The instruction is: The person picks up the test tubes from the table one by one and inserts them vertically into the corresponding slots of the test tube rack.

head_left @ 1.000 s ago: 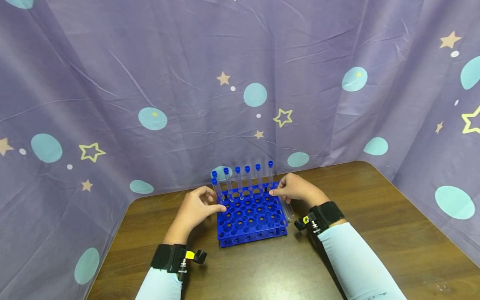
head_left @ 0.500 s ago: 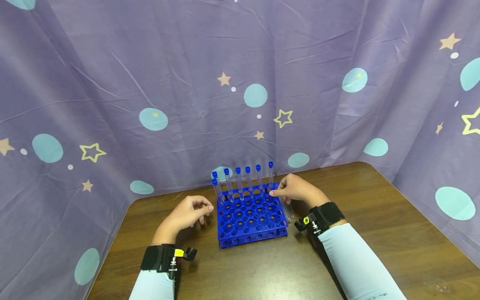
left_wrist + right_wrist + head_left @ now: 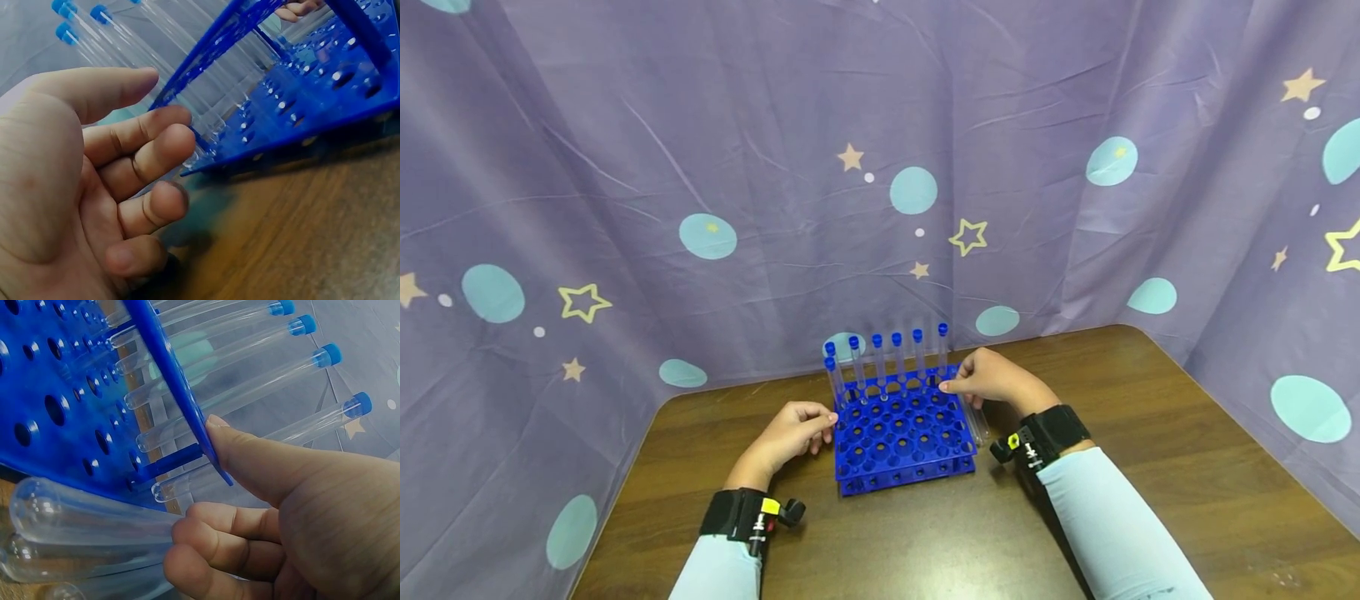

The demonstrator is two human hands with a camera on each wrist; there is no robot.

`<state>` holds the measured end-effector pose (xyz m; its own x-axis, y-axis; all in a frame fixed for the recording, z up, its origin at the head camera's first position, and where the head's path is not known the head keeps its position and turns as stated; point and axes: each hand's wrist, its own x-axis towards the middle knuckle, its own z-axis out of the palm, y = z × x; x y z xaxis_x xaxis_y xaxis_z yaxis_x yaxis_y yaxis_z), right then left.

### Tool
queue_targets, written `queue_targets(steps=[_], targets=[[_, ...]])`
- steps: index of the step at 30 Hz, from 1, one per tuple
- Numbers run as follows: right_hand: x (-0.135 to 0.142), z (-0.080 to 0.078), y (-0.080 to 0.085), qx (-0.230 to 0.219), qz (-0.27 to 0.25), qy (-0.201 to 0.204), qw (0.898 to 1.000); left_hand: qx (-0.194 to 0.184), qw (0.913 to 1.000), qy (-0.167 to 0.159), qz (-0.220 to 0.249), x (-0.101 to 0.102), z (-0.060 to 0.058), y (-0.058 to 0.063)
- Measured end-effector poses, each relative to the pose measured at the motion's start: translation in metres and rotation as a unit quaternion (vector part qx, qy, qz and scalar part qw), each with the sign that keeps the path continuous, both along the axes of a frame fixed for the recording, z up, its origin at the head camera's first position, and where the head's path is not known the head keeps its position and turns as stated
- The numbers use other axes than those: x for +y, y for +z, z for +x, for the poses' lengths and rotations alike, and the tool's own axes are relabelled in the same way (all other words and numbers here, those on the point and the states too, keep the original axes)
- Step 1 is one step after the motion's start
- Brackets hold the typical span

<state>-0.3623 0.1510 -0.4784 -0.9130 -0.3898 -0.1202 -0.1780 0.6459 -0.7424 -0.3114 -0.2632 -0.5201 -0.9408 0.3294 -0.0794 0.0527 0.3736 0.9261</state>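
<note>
A blue test tube rack (image 3: 902, 433) stands on the table, with several clear, blue-capped test tubes (image 3: 898, 358) upright along its back and back left. My left hand (image 3: 792, 435) is at the rack's left edge, thumb tip close to the top plate. In the left wrist view its fingers (image 3: 165, 147) are loosely bent with nothing between them. My right hand (image 3: 992, 377) holds the rack's back right corner, the thumb (image 3: 250, 453) against the top plate and the other fingers bent below. Whether the right fingertips touch the plate's underside is hidden.
Several clear tubes (image 3: 94, 525) lie loose on the wooden table (image 3: 1135, 433) along the rack's right side, under my right hand. A purple patterned curtain (image 3: 775, 208) hangs close behind the rack and along both sides of the table.
My left hand drew away from the rack's left side, its thumb leaving the top plate, then came back to the edge, slightly lower. The right hand and the rack have stayed in place.
</note>
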Motion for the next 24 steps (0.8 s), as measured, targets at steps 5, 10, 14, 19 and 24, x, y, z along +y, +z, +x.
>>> queue_targets(steps=[5, 10, 14, 19, 24], targets=[[-0.0010, -0.0007, 0.0005, 0.000, 0.004, -0.001, 1.000, 0.019, 0.9998, -0.003, -0.002, 0.0006, -0.0001, -0.0048], [-0.0017, 0.0004, 0.0013, -0.007, 0.006, -0.006, 1.000, 0.030, 0.9995, 0.003, -0.012, 0.0027, 0.0024, -0.0050], [-0.0012, 0.0004, 0.0010, -0.009, 0.002, -0.006, 1.000, 0.033, 0.9992, 0.016, -0.018, 0.0046, 0.0040, -0.0050], [-0.0008, 0.0002, 0.0015, -0.010, 0.003, -0.006, 1.000, 0.035, 0.9990, 0.020, -0.019, 0.0070, 0.0046, -0.0040], [-0.0007, -0.0011, -0.0002, -0.008, 0.007, -0.006, 1.000, 0.038, 0.9990, 0.016, -0.017, 0.0068, 0.0038, -0.0053]])
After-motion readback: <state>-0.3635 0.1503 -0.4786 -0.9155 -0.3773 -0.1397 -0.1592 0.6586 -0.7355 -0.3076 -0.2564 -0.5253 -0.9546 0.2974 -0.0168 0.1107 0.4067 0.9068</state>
